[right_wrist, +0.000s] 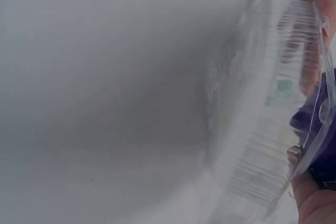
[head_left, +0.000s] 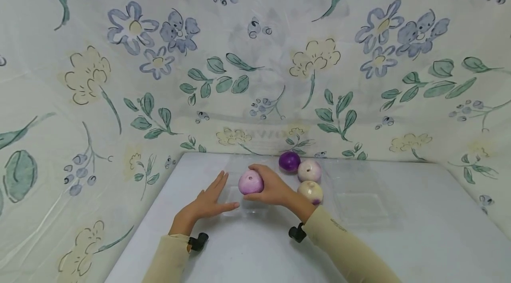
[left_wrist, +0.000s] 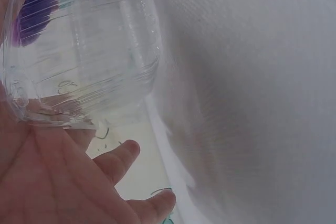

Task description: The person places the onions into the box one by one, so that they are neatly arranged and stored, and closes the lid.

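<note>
My right hand (head_left: 271, 185) grips a pinkish-purple onion (head_left: 250, 182) over a clear plastic container (head_left: 235, 195), its fingers and thumb around the sides. In the right wrist view the onion (right_wrist: 317, 135) looks dark purple behind the ribbed container wall (right_wrist: 252, 166). At the container's left side is my left hand (head_left: 205, 203), fingers extended and thumb apart. The left wrist view has that palm (left_wrist: 52, 177) up against the container (left_wrist: 105, 61). Whether the onion touches the container's floor I cannot tell.
Just right of my right hand sit a deep purple onion (head_left: 289, 161), a pale pink onion (head_left: 309, 170) and a yellowish-white onion (head_left: 310, 192). A second clear container (head_left: 363, 205) stands farther right on the white table (head_left: 439, 238). Floral sheeting (head_left: 263, 56) rises behind.
</note>
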`<move>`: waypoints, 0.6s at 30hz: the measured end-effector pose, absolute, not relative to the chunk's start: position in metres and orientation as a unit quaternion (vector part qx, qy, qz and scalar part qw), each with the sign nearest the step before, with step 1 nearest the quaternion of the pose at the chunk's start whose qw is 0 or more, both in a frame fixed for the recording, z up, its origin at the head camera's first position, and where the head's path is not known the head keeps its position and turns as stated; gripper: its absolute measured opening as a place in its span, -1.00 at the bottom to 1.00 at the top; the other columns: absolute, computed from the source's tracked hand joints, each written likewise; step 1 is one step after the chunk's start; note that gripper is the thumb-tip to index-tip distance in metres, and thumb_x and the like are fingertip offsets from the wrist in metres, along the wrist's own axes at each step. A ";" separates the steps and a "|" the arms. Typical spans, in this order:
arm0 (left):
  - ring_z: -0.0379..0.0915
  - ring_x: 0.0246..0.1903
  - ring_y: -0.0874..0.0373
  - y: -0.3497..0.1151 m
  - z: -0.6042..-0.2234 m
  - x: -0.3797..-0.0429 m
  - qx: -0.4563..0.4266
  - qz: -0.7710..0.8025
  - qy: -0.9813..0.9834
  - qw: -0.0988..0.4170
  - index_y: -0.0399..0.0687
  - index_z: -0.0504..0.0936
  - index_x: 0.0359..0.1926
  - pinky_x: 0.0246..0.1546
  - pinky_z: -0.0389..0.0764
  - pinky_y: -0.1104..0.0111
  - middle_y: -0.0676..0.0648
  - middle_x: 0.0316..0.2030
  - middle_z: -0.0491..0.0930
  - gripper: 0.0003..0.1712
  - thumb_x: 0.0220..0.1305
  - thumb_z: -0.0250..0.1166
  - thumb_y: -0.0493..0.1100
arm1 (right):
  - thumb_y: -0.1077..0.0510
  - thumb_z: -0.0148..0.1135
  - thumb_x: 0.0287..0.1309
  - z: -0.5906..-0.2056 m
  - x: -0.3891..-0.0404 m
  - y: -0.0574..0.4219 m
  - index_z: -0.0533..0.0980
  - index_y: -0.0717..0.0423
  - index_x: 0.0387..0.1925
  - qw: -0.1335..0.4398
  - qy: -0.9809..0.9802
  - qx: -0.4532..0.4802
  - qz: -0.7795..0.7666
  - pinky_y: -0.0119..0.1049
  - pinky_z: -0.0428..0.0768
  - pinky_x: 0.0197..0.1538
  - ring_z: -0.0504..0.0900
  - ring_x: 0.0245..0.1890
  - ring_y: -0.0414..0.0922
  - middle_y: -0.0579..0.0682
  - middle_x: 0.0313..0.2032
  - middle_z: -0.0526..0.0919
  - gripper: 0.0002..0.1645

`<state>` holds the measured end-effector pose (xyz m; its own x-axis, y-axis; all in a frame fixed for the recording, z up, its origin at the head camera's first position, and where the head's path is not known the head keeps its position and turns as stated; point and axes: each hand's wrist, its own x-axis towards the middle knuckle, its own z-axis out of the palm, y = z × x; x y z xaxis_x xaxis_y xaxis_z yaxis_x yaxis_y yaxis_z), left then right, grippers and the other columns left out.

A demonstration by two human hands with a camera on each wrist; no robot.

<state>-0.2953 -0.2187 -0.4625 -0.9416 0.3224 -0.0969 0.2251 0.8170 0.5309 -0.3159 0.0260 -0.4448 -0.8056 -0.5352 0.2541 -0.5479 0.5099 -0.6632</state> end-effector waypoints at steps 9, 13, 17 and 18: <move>-0.29 0.55 -0.24 -0.219 -0.459 -0.293 0.149 0.272 0.946 0.091 -0.11 -0.19 0.58 0.30 -0.21 -0.48 -0.18 0.59 -0.32 0.27 0.14 0.32 0.35 | -0.12 0.54 -0.06 -0.443 -0.317 0.006 0.23 0.17 0.40 -0.020 -0.870 0.308 0.386 -0.04 0.47 0.32 0.45 0.31 0.01 0.12 0.35 0.40 0.08; -0.32 0.55 -0.23 -0.220 -0.459 -0.293 0.155 0.278 0.944 0.090 -0.14 -0.22 0.57 0.31 -0.22 -0.47 -0.19 0.58 -0.35 0.28 0.16 0.32 0.33 | -0.09 0.56 -0.08 -0.445 -0.319 -0.003 0.24 0.18 0.39 -0.026 -0.873 0.301 0.382 -0.07 0.49 0.31 0.47 0.28 -0.01 0.13 0.32 0.43 0.08; -0.34 0.55 -0.23 -0.219 -0.459 -0.294 0.155 0.279 0.943 0.096 -0.16 -0.24 0.57 0.31 -0.23 -0.47 -0.19 0.58 -0.35 0.30 0.14 0.32 0.34 | -0.08 0.56 -0.08 -0.448 -0.321 -0.009 0.28 0.20 0.36 -0.032 -0.872 0.294 0.389 -0.06 0.50 0.30 0.48 0.25 0.00 0.14 0.29 0.46 0.04; -0.34 0.55 -0.23 -0.219 -0.459 -0.294 0.155 0.279 0.943 0.096 -0.16 -0.24 0.57 0.31 -0.23 -0.47 -0.20 0.58 -0.35 0.31 0.14 0.33 0.34 | -0.08 0.55 -0.07 -0.449 -0.321 -0.011 0.28 0.20 0.36 -0.035 -0.872 0.292 0.391 -0.06 0.50 0.29 0.48 0.25 0.00 0.14 0.28 0.46 0.03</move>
<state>-0.2940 -0.2191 -0.4587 -0.9336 0.3453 -0.0951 0.2380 0.7965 0.5558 -0.3209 -0.0105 -0.4485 -0.8275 -0.5363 0.1662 -0.4811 0.5248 -0.7022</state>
